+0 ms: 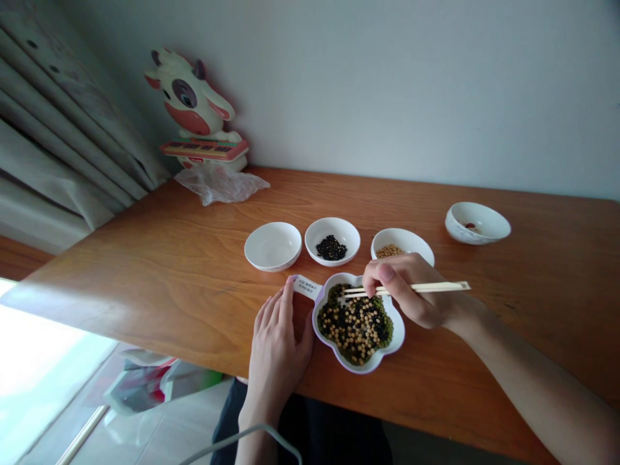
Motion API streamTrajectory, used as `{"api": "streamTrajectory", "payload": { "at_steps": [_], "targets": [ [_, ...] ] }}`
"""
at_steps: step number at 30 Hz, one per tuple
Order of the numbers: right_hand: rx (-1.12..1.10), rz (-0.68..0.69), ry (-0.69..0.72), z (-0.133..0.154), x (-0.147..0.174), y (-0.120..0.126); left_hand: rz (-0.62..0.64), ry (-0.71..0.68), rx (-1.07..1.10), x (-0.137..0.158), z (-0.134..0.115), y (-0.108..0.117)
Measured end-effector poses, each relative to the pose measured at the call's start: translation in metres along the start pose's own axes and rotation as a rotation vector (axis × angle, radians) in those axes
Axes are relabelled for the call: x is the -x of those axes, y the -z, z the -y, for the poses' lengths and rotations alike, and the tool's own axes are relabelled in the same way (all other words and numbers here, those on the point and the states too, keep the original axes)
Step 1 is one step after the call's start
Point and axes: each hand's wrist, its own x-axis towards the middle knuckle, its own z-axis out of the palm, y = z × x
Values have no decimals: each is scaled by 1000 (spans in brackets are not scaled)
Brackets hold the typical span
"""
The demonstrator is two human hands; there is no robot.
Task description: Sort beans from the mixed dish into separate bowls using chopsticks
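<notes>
My right hand [419, 294] grips a pair of wooden chopsticks [443, 286], their tips down among the mixed beans [357, 323] at the upper side of a white flower-shaped dish [398, 332]. Black, tan and small green beans lie together in that dish. On the table to its left rests my left hand [278, 339], fingers stretched out and holding nothing. Its fingertips are at the printed white tab [307, 287] on the dish. Behind the dish stand a white bowl with nothing visible in it [272, 247], a bowl of black beans [332, 242] and a bowl of tan beans [407, 240], partly hidden by my right hand.
A patterned white bowl [477, 223] with a few small reddish bits stands at the back right of the wooden table [203, 258]. At the back left are a cow-shaped toy keyboard [198, 116] and a crumpled plastic bag [220, 184]. A grey cable [242, 434] crosses my left forearm.
</notes>
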Motion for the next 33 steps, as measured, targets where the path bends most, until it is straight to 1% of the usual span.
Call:
{"api": "streamTrajectory", "payload": {
  "at_steps": [7,13,16,20,22,24,27,29,33],
  "targets": [
    [-3,2,-62,0,0,1,-10,-4,-4,0,1,-1],
    [-27,-24,-26,1,2,5,4,1,-7,0,0,0],
    [-48,-80,0,6,6,17,3,5,-6,0,0,-1],
    [-37,-182,-14,10,13,41,13,12,-12,1,1,-1],
    [25,-230,-35,7,17,54,12,13,-14,1,1,-1],
    [139,-279,-67,1,22,66,11,14,-16,1,1,-1],
    [258,-349,-125,-9,28,80,12,16,-18,1,1,-1],
    [296,-361,-164,-13,31,86,14,16,-18,0,0,0],
    [345,-341,-216,-17,34,92,9,13,-23,0,-1,0]
  ]
}}
